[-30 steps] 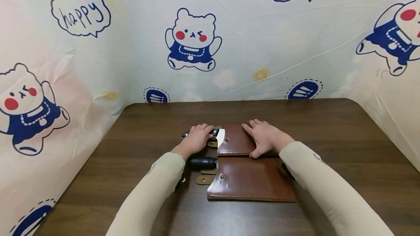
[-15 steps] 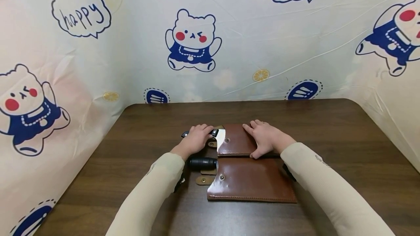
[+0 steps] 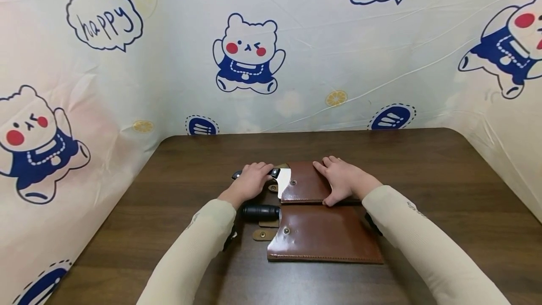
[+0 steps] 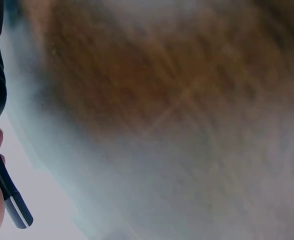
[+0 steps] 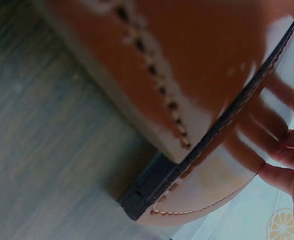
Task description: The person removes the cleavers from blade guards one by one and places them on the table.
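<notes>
My left hand [image 3: 250, 181] grips the black riveted handle of a cleaver [image 3: 285, 180]. A strip of its bright blade shows between the handle and the far brown leather sheath [image 3: 306, 187]; the rest of the blade is hidden inside. On that sheath rests my right hand [image 3: 344, 179], fingers spread and thumb at the near edge. The right wrist view shows these fingertips touching the glossy far sheath [image 5: 202, 197]. Closer to me lies a second leather sheath [image 3: 326, 234] with a round black handle [image 3: 260, 212] sticking out leftward. In the left wrist view, the cleaver handle [image 4: 1, 170] appears at the left edge.
A snap strap [image 3: 264, 235] sticks out left of the near sheath. Another small strap [image 3: 273, 188] lies beneath the cleaver by the far sheath. All rest on a dark wooden table [image 3: 169, 258]. A printed cloth [image 3: 305, 51] hangs behind it and along both sides.
The left hand has drawn the cleaver slightly leftward, so a little more blade shows outside the sheath. The right hand has stayed on the far sheath.
</notes>
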Tool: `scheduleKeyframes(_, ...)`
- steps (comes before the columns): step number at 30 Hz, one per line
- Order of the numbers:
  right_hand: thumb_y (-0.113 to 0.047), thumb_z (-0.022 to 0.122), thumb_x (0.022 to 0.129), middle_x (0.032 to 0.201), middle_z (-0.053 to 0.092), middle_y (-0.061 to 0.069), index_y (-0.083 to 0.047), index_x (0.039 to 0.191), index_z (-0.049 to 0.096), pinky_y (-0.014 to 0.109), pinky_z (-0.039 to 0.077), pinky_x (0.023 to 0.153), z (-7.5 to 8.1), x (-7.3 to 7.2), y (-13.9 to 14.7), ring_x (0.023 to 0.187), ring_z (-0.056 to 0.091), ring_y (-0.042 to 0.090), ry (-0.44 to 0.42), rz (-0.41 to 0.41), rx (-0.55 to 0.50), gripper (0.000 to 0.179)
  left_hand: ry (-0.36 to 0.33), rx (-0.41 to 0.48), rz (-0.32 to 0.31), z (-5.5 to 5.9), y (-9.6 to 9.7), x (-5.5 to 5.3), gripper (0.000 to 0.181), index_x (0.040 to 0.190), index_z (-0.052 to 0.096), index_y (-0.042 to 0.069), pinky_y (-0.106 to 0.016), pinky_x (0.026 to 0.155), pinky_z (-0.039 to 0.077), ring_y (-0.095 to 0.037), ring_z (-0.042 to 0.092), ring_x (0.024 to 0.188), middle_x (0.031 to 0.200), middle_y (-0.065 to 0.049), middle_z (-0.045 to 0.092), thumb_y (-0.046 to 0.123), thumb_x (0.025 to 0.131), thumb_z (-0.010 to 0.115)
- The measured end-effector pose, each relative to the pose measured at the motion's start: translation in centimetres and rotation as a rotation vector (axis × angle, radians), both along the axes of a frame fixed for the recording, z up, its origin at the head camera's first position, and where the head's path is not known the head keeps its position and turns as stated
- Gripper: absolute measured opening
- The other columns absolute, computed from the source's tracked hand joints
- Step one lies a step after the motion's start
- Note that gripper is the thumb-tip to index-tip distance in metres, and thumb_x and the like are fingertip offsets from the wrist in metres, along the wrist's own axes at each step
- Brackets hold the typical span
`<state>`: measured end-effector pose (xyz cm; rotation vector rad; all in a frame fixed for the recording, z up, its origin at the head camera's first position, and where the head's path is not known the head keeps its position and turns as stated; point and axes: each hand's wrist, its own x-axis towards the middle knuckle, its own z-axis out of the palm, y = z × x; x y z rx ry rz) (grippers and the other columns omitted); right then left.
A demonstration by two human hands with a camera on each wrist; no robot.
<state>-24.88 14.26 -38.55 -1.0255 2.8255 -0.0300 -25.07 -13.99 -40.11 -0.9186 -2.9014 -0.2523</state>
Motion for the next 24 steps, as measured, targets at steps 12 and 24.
scheduleKeyframes(12,-0.053,0.072,0.061,0.125,0.045,0.021,0.000,0.141,0.034,0.052,0.034,0.102,-0.01,0.15,0.26,0.116,0.042,0.036,0.017,-0.006,-0.013,0.103,0.004,0.010,0.013,-0.28,-0.26,-0.08,0.032,0.125,0.054,0.005,-0.048,0.090,0.041,-0.031,0.055,0.107,0.117,-0.012,0.060,0.018,0.096,0.051)
scheduleKeyframes(24,-0.053,0.072,0.059,0.123,0.046,0.020,0.000,0.140,0.035,0.050,0.034,0.102,-0.21,0.30,0.61,0.113,0.043,0.033,0.046,-0.011,-0.037,0.104,-0.002,0.027,0.014,-0.42,-0.46,-0.20,0.032,0.125,0.054,0.005,-0.048,0.090,0.041,-0.031,0.055,0.108,0.118,-0.012,0.060,0.017,0.095,0.052)
